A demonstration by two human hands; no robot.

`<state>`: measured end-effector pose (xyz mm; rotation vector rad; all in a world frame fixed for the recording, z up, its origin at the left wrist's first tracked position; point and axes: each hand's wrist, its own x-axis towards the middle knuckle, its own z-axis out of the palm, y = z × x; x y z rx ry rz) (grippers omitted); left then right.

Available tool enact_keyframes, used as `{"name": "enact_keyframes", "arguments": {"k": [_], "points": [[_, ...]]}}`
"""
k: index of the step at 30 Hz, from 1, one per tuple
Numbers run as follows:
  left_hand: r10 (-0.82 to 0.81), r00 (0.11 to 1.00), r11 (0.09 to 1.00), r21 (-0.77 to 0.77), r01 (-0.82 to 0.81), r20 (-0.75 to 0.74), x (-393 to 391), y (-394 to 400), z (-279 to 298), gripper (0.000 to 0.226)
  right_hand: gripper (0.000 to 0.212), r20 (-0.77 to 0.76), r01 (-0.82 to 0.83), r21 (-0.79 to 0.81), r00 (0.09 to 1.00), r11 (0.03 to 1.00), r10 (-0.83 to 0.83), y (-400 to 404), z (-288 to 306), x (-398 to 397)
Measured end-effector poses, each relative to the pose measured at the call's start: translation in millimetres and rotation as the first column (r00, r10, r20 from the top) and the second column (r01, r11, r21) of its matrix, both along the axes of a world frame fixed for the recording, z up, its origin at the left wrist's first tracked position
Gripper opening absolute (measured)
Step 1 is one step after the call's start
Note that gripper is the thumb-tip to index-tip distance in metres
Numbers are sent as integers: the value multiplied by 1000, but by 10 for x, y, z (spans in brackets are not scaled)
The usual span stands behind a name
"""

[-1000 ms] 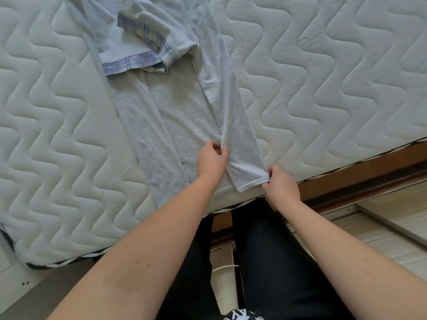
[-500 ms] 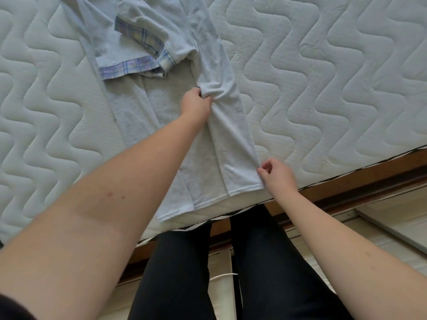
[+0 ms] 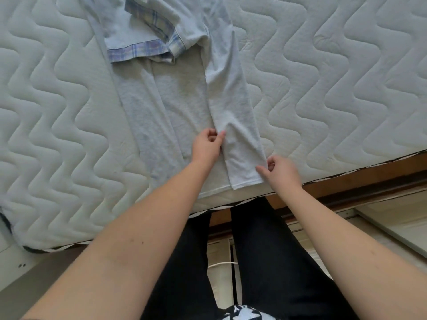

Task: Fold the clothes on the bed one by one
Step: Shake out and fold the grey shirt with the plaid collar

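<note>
Grey shirt [image 3: 184, 107] lay on bed [image 3: 323, 88]; left hand [image 3: 206, 147] pinched folded flap's inner edge, right hand [image 3: 280, 170] its outer edge.

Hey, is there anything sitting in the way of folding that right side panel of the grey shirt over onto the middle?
Nothing visible blocks it. The folded panel already lies on the grey shirt, and the left hand and right hand both touch its edges directly. The plaid-trimmed sleeve lies farther up, clear of this panel.

Both hands [image 3: 205, 147] [image 3: 283, 168] pinch the grey garment [image 3: 184, 105] on the mattress [image 3: 335, 88].
</note>
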<state>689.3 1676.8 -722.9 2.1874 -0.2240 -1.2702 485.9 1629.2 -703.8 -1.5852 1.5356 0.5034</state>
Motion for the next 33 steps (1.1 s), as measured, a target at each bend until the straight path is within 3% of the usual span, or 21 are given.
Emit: {"name": "enact_keyframes", "arguments": {"k": [3, 8, 15, 22, 25, 30, 33], "points": [[-110, 992, 993, 39, 113, -61, -243, 211, -28, 17, 25, 30, -39, 30, 999, 999, 38, 3, 21, -31], [-141, 987, 977, 173, 125, 79, -417, 390, 4, 22, 30, -1, -54, 29, 999, 998, 54, 59, 51, -76], [-298, 948, 926, 275, 258, 114, -430, 415, 80, 21, 36, -168, -123, -26, 979, 992, 116, 53, 122, -22], [-7, 973, 1000, -24, 13, 230, 239, -272, 124, 30, 40, 104, -15, -233, 994, 972, 41, -307, 39, 356], [105, 988, 993, -62, -98, 118, 609, -773, 88, 38, 44, 206, 47, -249, 979, 967, 6, -540, -23, 636], [263, 939, 957, -63, -283, -221, 1022, -1375, 153, 52, 48, 317, 123, -205, 947, 971, -54, -909, -53, 1065], [353, 903, 918, -97, -385, -244, 1111, -1533, 143, 39, 51, 323, 142, -204, 944, 969, -70, -1106, -88, 1244]]}}
